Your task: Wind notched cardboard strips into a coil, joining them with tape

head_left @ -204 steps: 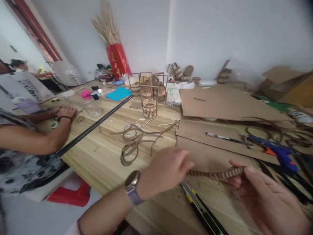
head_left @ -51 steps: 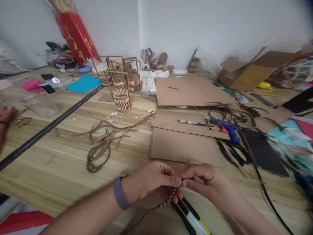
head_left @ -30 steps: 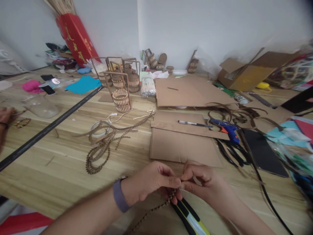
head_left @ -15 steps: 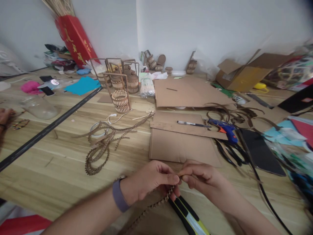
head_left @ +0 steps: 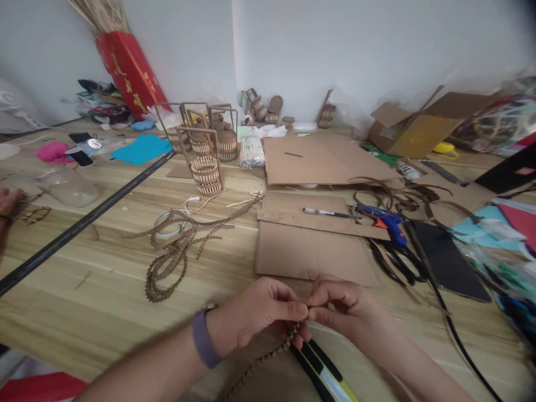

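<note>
My left hand (head_left: 263,310) pinches a notched brown cardboard strip (head_left: 272,354), whose tail hangs down toward the bottom edge. Thumb and forefinger of my right hand (head_left: 343,310) close on the strip's end, right against the left fingertips; the end itself is mostly hidden. Below the hands lies a yellow and black utility knife (head_left: 324,371). Further left on the wooden table is a loose pile of similar cardboard strips (head_left: 167,273), partly over a white tape roll (head_left: 170,223).
Flat cardboard sheets (head_left: 314,254) bear a pen (head_left: 330,213). To their right are a blue glue gun (head_left: 387,222), black-handled scissors (head_left: 397,268) and a dark phone-like slab (head_left: 450,262). Small slatted buckets (head_left: 207,176) stand behind. At far left is another person's hand (head_left: 9,200).
My right hand's fingers have shifted slightly, their tips now pressing closer to the left thumb. The strip stays between both hands; the table items stay put.
</note>
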Motion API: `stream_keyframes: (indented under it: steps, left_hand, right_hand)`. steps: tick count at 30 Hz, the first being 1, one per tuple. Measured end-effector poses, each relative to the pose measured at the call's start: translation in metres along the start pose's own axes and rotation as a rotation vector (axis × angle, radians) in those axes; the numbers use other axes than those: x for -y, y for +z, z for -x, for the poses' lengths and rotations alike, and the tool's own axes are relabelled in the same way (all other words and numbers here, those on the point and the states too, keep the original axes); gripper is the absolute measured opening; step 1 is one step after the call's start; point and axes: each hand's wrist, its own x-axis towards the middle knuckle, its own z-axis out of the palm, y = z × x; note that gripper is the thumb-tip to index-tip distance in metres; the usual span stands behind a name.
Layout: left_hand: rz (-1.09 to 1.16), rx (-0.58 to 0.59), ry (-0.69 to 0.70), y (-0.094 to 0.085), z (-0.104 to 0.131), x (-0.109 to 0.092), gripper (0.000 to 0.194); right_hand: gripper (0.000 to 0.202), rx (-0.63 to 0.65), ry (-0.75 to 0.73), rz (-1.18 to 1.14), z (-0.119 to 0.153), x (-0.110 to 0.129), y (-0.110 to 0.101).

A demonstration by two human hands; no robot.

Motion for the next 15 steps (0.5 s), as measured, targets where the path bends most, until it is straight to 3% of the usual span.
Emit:
stream_keyframes:
  steps: [6,9,15]
  left_hand:
    - [0.003,-0.046,0.034,0.0018,0.0002,-0.0009,0.049]
    - [-0.037,-0.105,0.104,0.003,0.0009,-0.0014,0.049]
    - [-0.176,-0.099,0.233,0.0016,0.0031,0.0027,0.04]
  right_hand:
    - [0.022,-0.054,0.004,0.091,0.0013,0.0003,0.0027]
    - [0.02,-0.097,-0.016,0.152,0.0018,0.0031,0.0026]
    - [0.02,-0.143,-0.007,0.191,0.0008,0.0068,0.0022]
